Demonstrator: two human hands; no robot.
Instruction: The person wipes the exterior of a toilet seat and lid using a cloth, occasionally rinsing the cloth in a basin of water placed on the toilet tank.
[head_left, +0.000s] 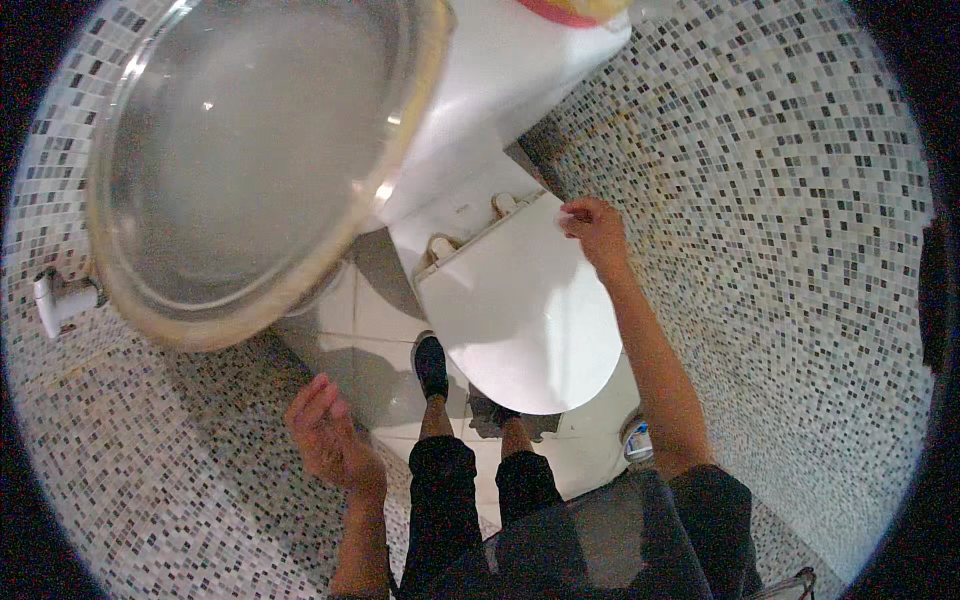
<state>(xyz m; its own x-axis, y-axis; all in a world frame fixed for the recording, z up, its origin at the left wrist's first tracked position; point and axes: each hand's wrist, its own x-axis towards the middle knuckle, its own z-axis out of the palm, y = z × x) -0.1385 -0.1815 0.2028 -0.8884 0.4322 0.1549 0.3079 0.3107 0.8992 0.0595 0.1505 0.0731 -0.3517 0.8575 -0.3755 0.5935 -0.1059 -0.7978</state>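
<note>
A toilet with its white lid down stands in front of me, turned at an angle. My right hand is at the lid's upper right edge near the hinge side, fingers curled around something small and whitish that is too blurred to name. My left hand is raised over the floor at the lower left, its fingers loosely apart, with nothing seen in it. Between that hand and the cistern, at the upper left, a large round glass-like basin with a yellowish rim fills the view.
The white cistern carries a red and yellow item at the top edge. Mosaic-tiled walls stand close on both sides. A white and metal fitting juts from the left wall. A small container sits on the floor by the right wall.
</note>
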